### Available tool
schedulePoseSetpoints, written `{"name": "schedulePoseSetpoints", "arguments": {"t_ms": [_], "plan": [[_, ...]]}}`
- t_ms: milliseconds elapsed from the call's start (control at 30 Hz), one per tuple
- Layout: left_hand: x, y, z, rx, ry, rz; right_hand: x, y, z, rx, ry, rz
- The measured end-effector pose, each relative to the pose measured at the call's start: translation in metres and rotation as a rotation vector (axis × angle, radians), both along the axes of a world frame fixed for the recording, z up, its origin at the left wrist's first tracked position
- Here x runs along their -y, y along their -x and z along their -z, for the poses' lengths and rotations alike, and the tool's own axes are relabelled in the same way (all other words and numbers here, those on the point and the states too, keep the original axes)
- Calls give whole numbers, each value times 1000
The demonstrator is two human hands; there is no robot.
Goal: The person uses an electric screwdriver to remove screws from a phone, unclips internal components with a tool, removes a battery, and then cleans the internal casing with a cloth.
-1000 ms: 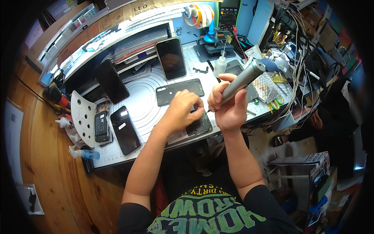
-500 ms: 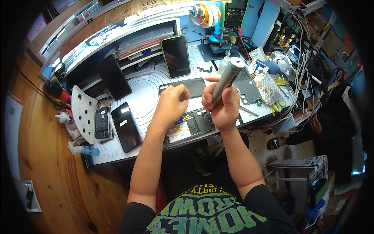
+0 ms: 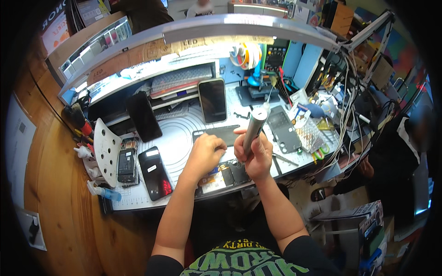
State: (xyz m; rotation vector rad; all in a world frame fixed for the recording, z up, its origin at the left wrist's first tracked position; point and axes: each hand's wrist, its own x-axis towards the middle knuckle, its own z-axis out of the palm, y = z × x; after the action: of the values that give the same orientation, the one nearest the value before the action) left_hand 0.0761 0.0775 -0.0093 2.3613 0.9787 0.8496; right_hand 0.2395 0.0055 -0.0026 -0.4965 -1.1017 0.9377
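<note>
My right hand (image 3: 254,156) grips a thick grey metal cylinder tool (image 3: 254,128), held upright over an opened phone (image 3: 225,174) near the front edge of the work mat (image 3: 182,138). My left hand (image 3: 206,153) is curled, fingers together, resting on the upper left part of that opened phone; whether it pinches anything is hidden. A dark rectangular phone part (image 3: 216,135) lies just beyond both hands.
Two dark phones (image 3: 212,100) (image 3: 143,117) lean upright at the back of the mat. Another phone (image 3: 155,173) and an opened one (image 3: 125,161) lie at the left beside a white perforated stand (image 3: 107,151). A black back cover (image 3: 283,129), tools and cables crowd the right.
The cylinder tool has swung from pointing right to nearly upright, and both hands have drawn together over the opened phone.
</note>
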Motion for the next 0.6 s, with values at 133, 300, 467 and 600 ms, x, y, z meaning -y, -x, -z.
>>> {"name": "schedulePoseSetpoints", "arguments": {"t_ms": [133, 300, 467, 600], "plan": [[2, -4, 0, -5, 14, -31, -1, -3, 3, -15, -5, -9], [3, -3, 0, 49, 27, -13, -2, -5, -1, 9, 19, -18], [4, -5, -2, 57, 66, 122, -3, -4, 0, -45, 7, 11], [8, -9, -3, 40, 97, 247, -3, -6, -1, -35, 21, -12]]}}
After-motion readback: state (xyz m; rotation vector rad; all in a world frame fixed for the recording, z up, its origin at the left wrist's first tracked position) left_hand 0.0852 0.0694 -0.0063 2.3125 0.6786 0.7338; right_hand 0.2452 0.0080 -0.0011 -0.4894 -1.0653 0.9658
